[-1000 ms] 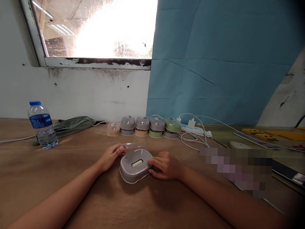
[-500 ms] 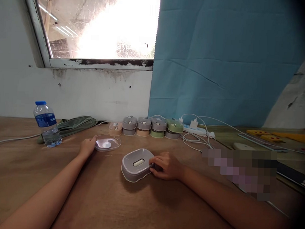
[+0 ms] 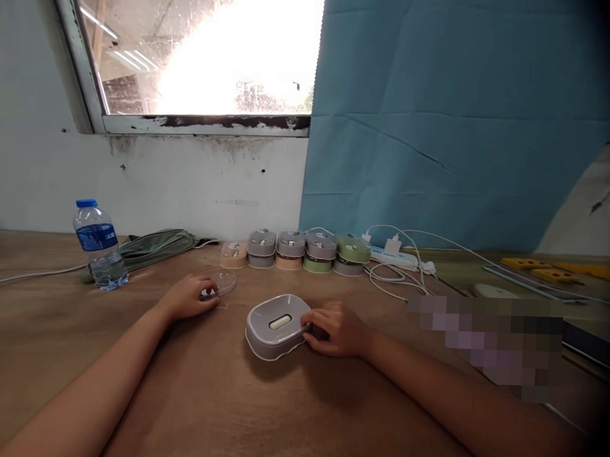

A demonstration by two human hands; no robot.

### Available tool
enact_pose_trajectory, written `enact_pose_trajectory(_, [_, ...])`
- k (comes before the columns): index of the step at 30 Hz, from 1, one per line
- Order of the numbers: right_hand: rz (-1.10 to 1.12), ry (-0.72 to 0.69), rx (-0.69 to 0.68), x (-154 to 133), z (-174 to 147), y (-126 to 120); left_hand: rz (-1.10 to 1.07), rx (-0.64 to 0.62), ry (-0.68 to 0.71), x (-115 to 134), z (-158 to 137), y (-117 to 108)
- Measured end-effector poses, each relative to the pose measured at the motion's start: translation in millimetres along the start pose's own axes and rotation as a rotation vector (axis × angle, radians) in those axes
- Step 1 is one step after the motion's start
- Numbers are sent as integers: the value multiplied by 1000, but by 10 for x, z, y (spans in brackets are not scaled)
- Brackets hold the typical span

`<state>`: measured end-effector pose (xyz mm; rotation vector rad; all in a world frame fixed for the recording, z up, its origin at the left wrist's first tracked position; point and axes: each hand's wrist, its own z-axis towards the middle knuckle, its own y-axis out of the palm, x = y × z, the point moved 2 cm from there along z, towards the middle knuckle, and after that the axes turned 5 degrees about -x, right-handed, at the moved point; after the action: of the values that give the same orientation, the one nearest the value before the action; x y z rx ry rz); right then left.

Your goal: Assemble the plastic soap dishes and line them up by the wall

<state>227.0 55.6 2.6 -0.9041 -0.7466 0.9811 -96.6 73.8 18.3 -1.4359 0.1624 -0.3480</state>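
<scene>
My right hand (image 3: 334,329) is closed on the right end of a grey soap box (image 3: 276,331), fingers over the rim and thumb lower down. The box has rounded corners and a shallow top with a pale piece (image 3: 280,321) in a central slot. It is slightly tilted above the brown table (image 3: 219,399). On the left, my left hand (image 3: 192,296) has curled fingers at the near left side of a clear plastic lid (image 3: 224,280). The fingers hide part of that lid, and its white round patch does not show.
Behind my hands stands a row of small boxes in grey, peach and green (image 3: 319,246), mostly stacked in twos. A water bottle (image 3: 100,251) and grey-green fabric bag (image 3: 157,247) lie left. White cables (image 3: 396,275) and a power strip (image 3: 397,258) are right.
My left hand has shifted right and nearer, covering part of the clear lid, which shows a smaller outline. My right hand keeps hold of the grey box. The whole view has shifted slightly.
</scene>
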Motion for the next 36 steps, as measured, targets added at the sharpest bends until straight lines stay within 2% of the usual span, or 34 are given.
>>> enact_pose_trajectory(3, [4,-22,22,7,-4,6,49,-27,-128,40,8,3])
enact_pose_trajectory(10, [6,-41,48,16,-8,15,120,-10,-493,-192,-37,-22])
enact_pose_trajectory(14, [0,-40,54,11,-6,12,138,-19,-600,-242,-65,-58])
enact_pose_trajectory(22, [1,-43,57,15,-7,14,145,-47,-674,-210,-67,-110])
enact_pose_trajectory(36, [5,-37,49,25,-18,31,177,-46,-654,-192,-100,-142])
